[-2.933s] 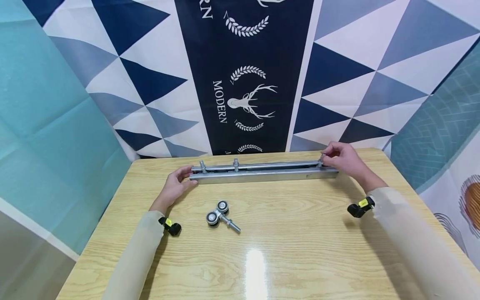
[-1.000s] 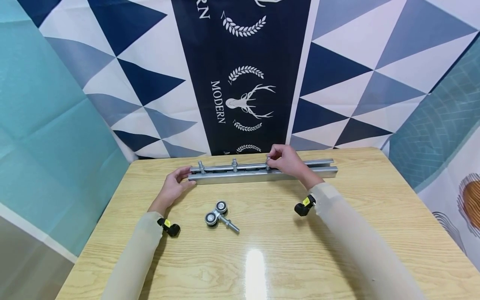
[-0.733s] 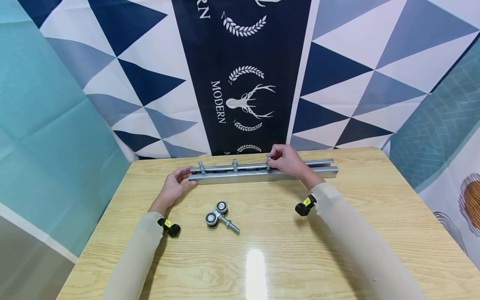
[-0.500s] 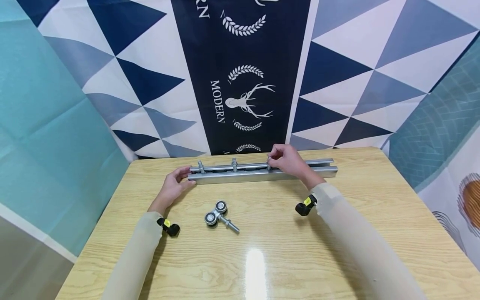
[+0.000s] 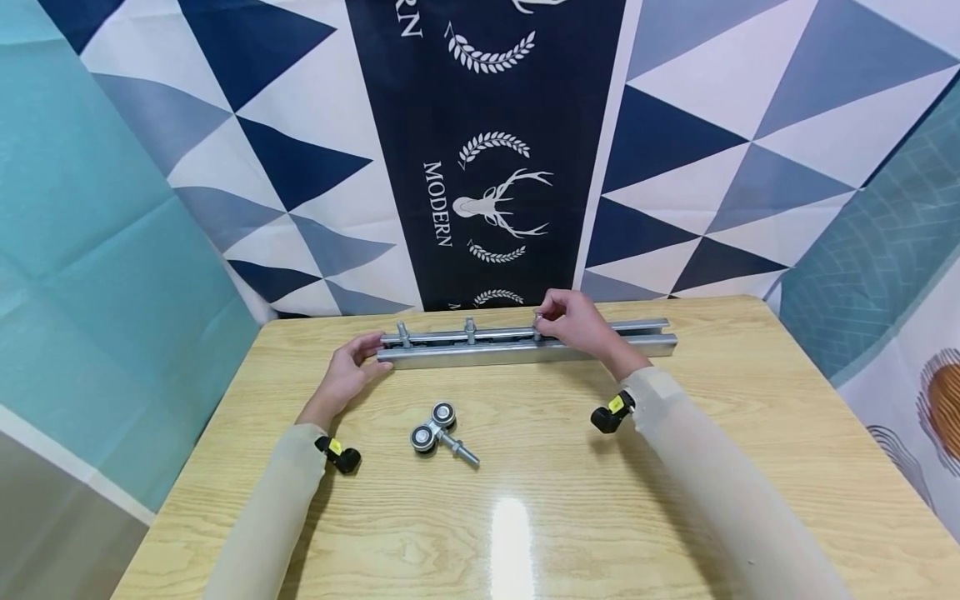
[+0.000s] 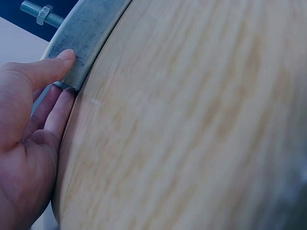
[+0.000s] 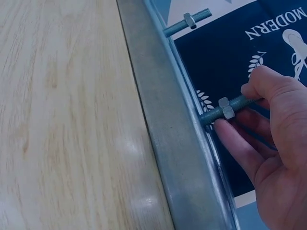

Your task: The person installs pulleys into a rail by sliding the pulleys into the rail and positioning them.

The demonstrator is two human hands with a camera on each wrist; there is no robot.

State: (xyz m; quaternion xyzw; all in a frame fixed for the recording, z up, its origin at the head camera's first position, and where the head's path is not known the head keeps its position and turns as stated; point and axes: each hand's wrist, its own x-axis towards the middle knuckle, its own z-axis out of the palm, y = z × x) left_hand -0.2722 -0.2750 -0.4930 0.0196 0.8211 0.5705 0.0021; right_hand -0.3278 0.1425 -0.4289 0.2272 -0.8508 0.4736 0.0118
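Note:
A long silver metal track [image 5: 495,357] with a slot along its top lies across the back of the table. My left hand [image 5: 351,367] holds its left end, thumb on the front wall and fingers behind and at the end. Two threaded bolts with nuts stand up from the slot, the left bolt [image 5: 403,334] and the middle bolt [image 5: 470,331]. My right hand [image 5: 573,321] pinches the top of a third bolt [image 7: 216,115], its nut showing below the thumb. Whatever these bolts join inside the track is mostly hidden. Nearer lies a loose twin-wheel roller [image 5: 433,427] with its own bolt.
The wooden table [image 5: 585,500] stands against a patterned cloth backdrop [image 5: 517,150] close behind the track. Teal cloth [image 5: 112,250] hangs at the left. The right part of the track [image 5: 645,337] extends past my right hand.
Since the oldest frame my right hand has moved left along the track with the third bolt, from the right end to beyond the middle. Over the last second both hands stay nearly still.

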